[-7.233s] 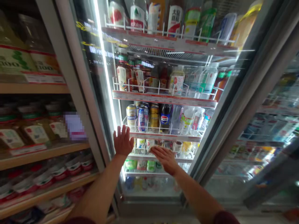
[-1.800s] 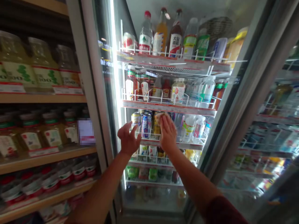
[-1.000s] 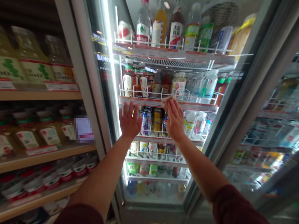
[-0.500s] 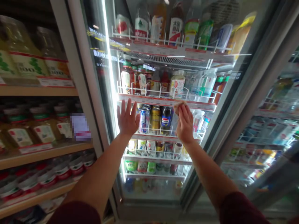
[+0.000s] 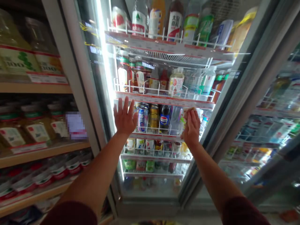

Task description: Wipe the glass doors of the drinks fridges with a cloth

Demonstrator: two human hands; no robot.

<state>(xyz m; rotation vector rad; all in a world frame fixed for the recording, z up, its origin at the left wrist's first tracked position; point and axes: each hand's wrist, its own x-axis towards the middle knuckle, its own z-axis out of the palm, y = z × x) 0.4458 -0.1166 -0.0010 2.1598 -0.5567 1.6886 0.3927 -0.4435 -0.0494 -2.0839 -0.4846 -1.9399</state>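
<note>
My left hand [image 5: 126, 120] lies flat against the glass door [image 5: 150, 191] of a lit drinks cooler, fingers spread and palm forward. To its right, my right hand [image 5: 192, 128] presses a crumpled light-brown cloth [image 5: 188, 110] to the same glass, close to the door's right side. The cloth pokes out past the fingertips; the rest of it is hidden under the hand. Behind the glass, between both hands, stand a blue can [image 5: 142, 118], a gold can [image 5: 154, 116] and a dark cola bottle [image 5: 164, 117].
White wire racks inside the cooler carry several rows of bottles, such as a green bottle [image 5: 206, 29]. Wooden shelves [image 5: 35, 88] with juice bottles [image 5: 34, 125] stand on the left. A metal door frame [image 5: 231, 103] and another cooler are on the right.
My right hand has slid a little to the right across the glass with the cloth. The left hand keeps its place on the glass while the view has shifted slightly.
</note>
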